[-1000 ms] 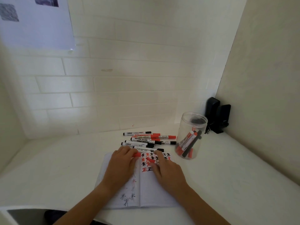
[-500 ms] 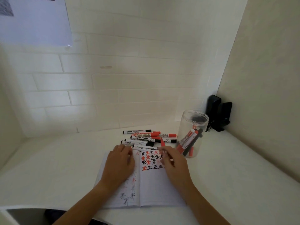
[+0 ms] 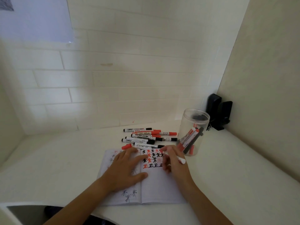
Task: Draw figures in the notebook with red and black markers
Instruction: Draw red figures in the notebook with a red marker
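Note:
An open notebook (image 3: 159, 190) lies on the white desk, its right page bearing rows of red and black star figures and a row of square characters. My left hand (image 3: 125, 169) lies flat on the left page, fingers spread. My right hand (image 3: 172, 161) grips a marker (image 3: 181, 159) over the upper right page; its white barrel sticks out to the right and its tip is hidden by my fingers. A red marker cap (image 3: 127, 146) lies just above the notebook's top edge.
Several red and black markers (image 3: 149, 137) lie loose behind the notebook. A clear plastic jar (image 3: 193, 132) with more markers stands to the right. Two black objects (image 3: 219, 111) sit in the back right corner. Walls close in behind and at right.
My right hand has turned the marker from tip pointing up to writing grip over the page. A red cap now lies above the notebook. The left hand has shifted slightly right.

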The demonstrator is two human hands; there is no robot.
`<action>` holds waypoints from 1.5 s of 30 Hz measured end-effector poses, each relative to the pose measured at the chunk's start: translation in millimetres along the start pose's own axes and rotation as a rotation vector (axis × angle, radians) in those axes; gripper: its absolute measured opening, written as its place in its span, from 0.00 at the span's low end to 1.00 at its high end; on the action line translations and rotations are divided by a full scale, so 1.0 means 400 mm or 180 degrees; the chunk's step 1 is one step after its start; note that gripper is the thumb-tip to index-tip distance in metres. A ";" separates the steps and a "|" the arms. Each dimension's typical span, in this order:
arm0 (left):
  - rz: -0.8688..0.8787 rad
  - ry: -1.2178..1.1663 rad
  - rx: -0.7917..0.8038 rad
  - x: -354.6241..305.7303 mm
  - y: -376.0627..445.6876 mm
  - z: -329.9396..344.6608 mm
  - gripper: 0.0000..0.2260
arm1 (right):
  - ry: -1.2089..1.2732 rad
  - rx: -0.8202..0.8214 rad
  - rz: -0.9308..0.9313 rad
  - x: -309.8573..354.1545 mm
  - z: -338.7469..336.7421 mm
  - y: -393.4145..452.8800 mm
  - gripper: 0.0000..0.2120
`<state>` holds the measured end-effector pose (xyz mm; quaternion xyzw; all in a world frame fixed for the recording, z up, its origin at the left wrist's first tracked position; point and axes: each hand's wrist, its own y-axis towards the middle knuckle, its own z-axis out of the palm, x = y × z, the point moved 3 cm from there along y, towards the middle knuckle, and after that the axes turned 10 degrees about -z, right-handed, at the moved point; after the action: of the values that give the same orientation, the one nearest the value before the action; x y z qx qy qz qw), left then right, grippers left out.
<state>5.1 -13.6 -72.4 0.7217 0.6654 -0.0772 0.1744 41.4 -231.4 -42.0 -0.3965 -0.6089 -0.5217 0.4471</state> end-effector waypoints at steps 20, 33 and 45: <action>-0.0088 0.0143 0.0262 -0.014 -0.007 -0.017 0.33 | -0.0430 0.0263 0.0093 0.014 -0.095 0.008 0.04; -0.0030 0.0161 0.0268 -0.013 -0.003 -0.013 0.33 | -0.0660 0.0651 0.0111 0.019 0.061 -0.048 0.11; 0.0036 0.0190 0.0281 -0.004 0.002 -0.004 0.36 | -0.0690 0.0552 0.0059 0.016 0.067 -0.060 0.12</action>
<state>5.6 -14.7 -70.2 0.7344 0.6622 -0.0839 0.1229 13.4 -208.1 -44.3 -0.4160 -0.6927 -0.4171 0.4162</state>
